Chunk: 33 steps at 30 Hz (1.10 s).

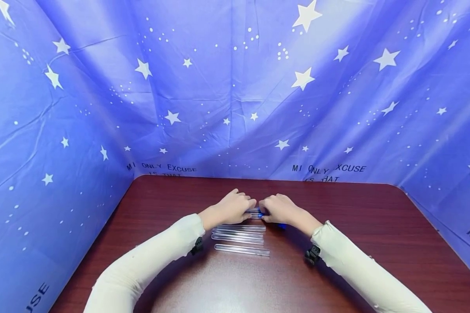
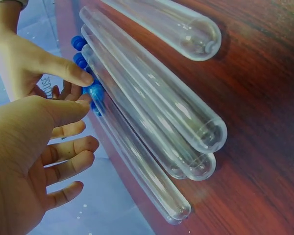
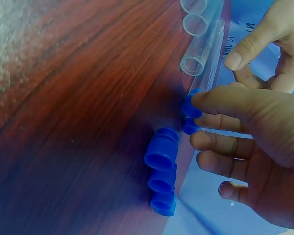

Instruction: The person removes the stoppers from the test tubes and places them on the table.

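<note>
In the head view, my left hand [image 1: 235, 208] and right hand [image 1: 280, 208] nearly meet at the far middle of the table. Beneath them lie two clear test tubes [image 2: 144, 169] with blue caps [image 3: 191, 105], side by side. My right thumb and index fingertip are right at these caps, the other fingers loosely spread. The left hand has its thumb tip close beside the capped ends, with its fingers apart and gently bent. Nearer me, several uncapped test tubes [image 1: 239, 235] lie in parallel, their open ends to the right.
Three loose blue caps [image 3: 160, 155] stand in a row on the table beside my right hand. One uncapped tube [image 1: 242, 249] lies nearest me, apart from the others. A blue star-patterned curtain [image 1: 231, 87] rises behind the dark red wooden table [image 1: 172, 195] and along its sides.
</note>
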### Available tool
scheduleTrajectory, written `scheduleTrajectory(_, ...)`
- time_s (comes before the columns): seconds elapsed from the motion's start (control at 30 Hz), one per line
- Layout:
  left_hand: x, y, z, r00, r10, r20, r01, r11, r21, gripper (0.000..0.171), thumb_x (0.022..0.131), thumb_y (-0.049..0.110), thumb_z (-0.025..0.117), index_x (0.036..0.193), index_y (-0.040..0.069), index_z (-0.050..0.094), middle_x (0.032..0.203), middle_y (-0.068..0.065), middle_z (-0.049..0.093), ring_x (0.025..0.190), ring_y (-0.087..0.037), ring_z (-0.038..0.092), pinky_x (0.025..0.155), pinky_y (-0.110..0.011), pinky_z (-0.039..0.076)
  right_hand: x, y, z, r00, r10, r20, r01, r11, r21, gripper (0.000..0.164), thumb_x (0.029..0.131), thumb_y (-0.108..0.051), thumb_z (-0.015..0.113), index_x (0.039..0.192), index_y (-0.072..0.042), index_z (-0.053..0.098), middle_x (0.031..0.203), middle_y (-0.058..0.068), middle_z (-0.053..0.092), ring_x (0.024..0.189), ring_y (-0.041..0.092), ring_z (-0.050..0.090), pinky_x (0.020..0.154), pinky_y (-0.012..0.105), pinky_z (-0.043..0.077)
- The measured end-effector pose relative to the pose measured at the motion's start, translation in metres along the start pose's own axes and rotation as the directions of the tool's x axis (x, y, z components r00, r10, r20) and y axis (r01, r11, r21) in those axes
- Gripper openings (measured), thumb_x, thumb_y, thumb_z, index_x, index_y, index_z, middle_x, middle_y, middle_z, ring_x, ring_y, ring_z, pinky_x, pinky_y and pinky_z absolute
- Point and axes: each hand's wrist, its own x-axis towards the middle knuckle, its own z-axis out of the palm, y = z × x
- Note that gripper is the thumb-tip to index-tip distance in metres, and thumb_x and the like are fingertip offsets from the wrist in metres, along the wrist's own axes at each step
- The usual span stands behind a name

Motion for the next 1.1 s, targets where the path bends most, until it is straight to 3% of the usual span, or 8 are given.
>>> scheduleTrajectory(0.27, 0.000, 0.003, 0.004, 1.000, 0.005, -0.010, -0.006, 1.000, -0.014, 0.019, 0.095, 0.037, 0.070, 0.101, 0.020, 0.065, 0.096, 0.006, 0.071, 0.096, -0.015, 0.068, 0.085, -0.036, 0.049, -0.003, -0.001, -0.003, 1.000, -0.018, 0.018, 0.018, 0.999, 0.029, 0.025, 0.079, -0.023, 0.084, 0.071, -0.017, 0.061, 0.061, -0.011, 0.054, 0.054, 0.007, 0.047, 0.057, 0.029, 0.038)
scheduleTrajectory(0.63, 0.000, 0.006, 0.002, 0.999, 0.015, -0.047, -0.013, 0.999, 0.035, 0.024, 0.098, 0.042, 0.065, 0.106, 0.020, 0.062, 0.102, 0.004, 0.065, 0.101, -0.017, 0.063, 0.089, -0.036, 0.051, -0.008, 0.005, -0.010, 0.991, -0.092, -0.092, 0.100, 0.992, 0.078, 0.022, 0.075, -0.016, 0.079, 0.068, -0.015, 0.058, 0.058, -0.012, 0.048, 0.052, 0.001, 0.041, 0.054, 0.023, 0.032)
scheduleTrajectory(0.77, 0.000, 0.008, 0.003, 0.994, 0.043, -0.103, -0.038, 0.998, 0.058, 0.024, 0.098, 0.042, 0.063, 0.107, 0.020, 0.062, 0.102, 0.004, 0.064, 0.100, -0.017, 0.061, 0.086, -0.034, 0.050, -0.012, 0.005, -0.014, 0.986, -0.102, -0.131, 0.117, 0.987, 0.113, 0.024, 0.074, -0.016, 0.078, 0.066, -0.016, 0.056, 0.058, -0.013, 0.044, 0.052, 0.000, 0.037, 0.050, 0.021, 0.028)
scheduleTrajectory(0.93, 0.000, 0.010, 0.002, 0.971, 0.102, -0.218, -0.082, 0.992, 0.098, 0.021, 0.098, 0.040, 0.064, 0.103, 0.020, 0.062, 0.095, 0.006, 0.063, 0.096, -0.015, 0.059, 0.083, -0.032, 0.046, -0.017, 0.007, -0.023, 0.989, -0.073, -0.132, 0.096, 0.979, 0.181, 0.021, 0.077, -0.018, 0.077, 0.069, -0.019, 0.058, 0.060, -0.015, 0.046, 0.055, -0.002, 0.039, 0.052, 0.019, 0.030)
scheduleTrajectory(1.1, -0.001, 0.009, 0.000, 0.917, 0.185, -0.353, -0.126, 0.975, 0.184, 0.019, 0.096, 0.037, 0.068, 0.099, 0.019, 0.062, 0.090, 0.008, 0.065, 0.091, -0.015, 0.060, 0.084, -0.031, 0.045, -0.022, 0.009, -0.032, 0.993, -0.034, -0.117, 0.067, 0.954, 0.291, 0.010, 0.081, -0.017, 0.076, 0.080, -0.018, 0.066, 0.064, -0.014, 0.053, 0.058, -0.003, 0.044, 0.055, 0.019, 0.037)
